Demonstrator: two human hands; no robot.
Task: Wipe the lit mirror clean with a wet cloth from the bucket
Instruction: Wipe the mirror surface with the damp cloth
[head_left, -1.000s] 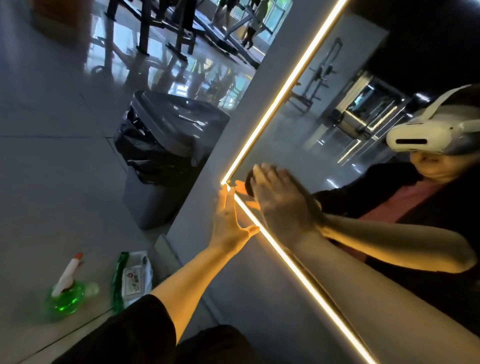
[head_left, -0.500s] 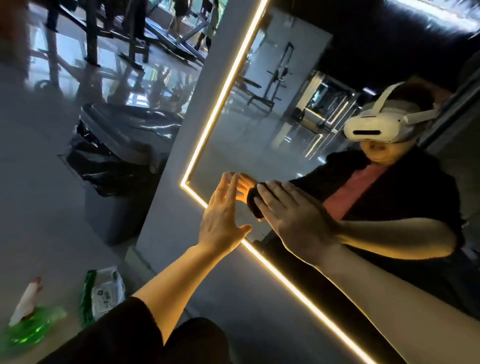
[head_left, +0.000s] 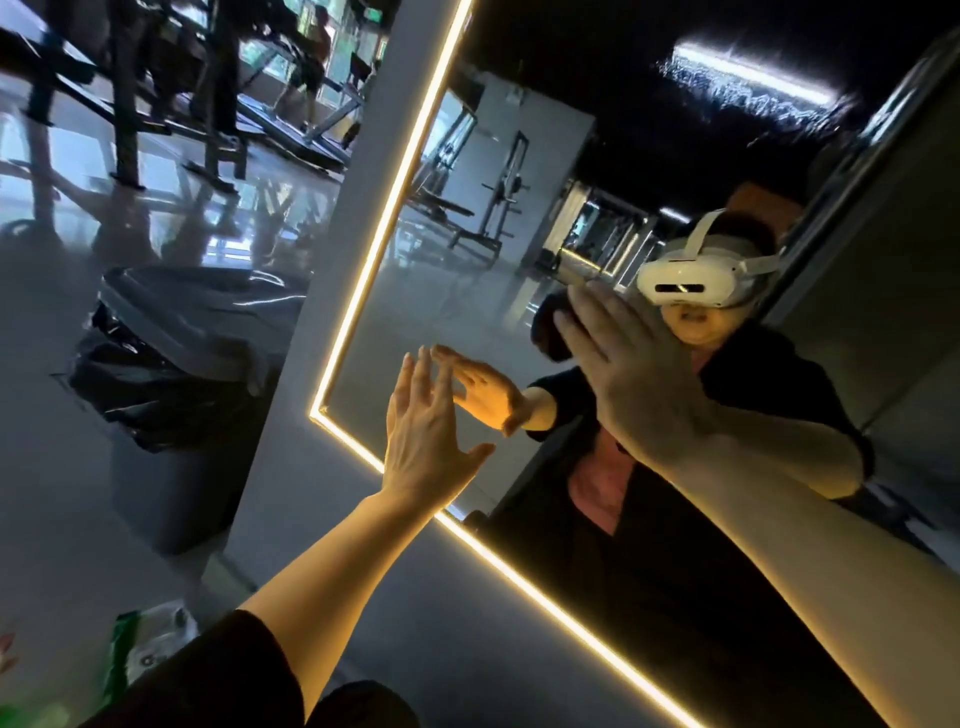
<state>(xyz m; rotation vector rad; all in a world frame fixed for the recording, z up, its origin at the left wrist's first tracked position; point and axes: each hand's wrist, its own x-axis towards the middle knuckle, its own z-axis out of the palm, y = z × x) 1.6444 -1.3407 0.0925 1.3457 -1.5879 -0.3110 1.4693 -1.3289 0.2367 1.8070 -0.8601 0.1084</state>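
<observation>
The dark cloth, soft and limp, sits flat under the right hand, whose fingers lie straight and together, pressing it to the mirror well above the lower left corner. I judge palm pressure suits it better than any pinch. The left hand is spread, fingers apart, at hard, smooth glass inside the glowing strip.

My left forearm bare below a black sleeve pushed up near the elbow, right forearm bare with no sleeve in view, in the mirror my white headset, black top over pink shirt
</observation>
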